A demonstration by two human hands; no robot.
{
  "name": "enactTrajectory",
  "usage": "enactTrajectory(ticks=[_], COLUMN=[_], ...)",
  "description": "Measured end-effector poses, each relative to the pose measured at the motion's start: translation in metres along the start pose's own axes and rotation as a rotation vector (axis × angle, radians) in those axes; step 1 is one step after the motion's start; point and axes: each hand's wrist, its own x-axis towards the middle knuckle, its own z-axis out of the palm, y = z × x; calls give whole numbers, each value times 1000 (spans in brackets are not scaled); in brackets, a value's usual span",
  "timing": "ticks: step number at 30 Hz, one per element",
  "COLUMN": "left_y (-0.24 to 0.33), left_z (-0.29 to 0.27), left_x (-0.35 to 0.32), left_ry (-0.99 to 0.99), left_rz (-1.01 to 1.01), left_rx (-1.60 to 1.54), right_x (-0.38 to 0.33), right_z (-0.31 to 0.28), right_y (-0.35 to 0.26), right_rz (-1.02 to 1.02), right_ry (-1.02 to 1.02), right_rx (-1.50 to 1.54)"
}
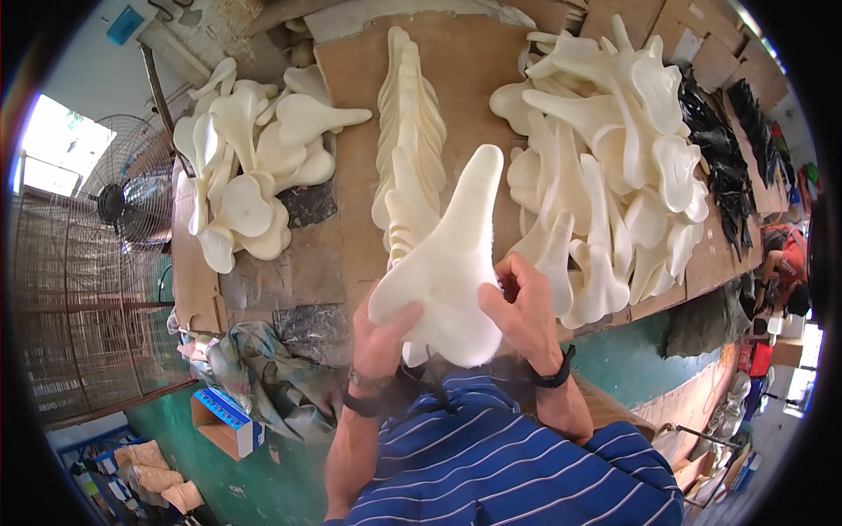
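A cream-white foam bicycle saddle pad (443, 280) is held in front of my chest, its long nose tilted up and away from me. My left hand (384, 337) grips the left wing, with the thumb on top and the fingers hidden beneath. On the opposite side, my right hand (522, 307) pinches the edge, thumb and index finger close together. The pad's right edge looks rough and fringed. Just beyond it, a long row of nested saddle pads (410, 131) stands on the cardboard-covered table (346, 237). Whether my right fingers also hold something small cannot be made out.
Loose saddle pads lie heaped in a left pile (250, 158) and a larger right pile (605, 175). Black sheet pieces (724, 167) line the far right. A standing fan (118, 202) and wire cage (83, 298) are at left. A blue-white box (226, 423) sits below the table.
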Motion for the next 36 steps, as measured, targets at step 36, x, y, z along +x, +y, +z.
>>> enactTrajectory(ticks=[36], left_y=[7], left_z=[25], left_x=[-30], left_ry=[-470], left_rz=[667], left_rx=[1328], right_x=[-25], right_z=[17], right_y=[16], right_rz=[26], right_ry=[43], right_rx=[446])
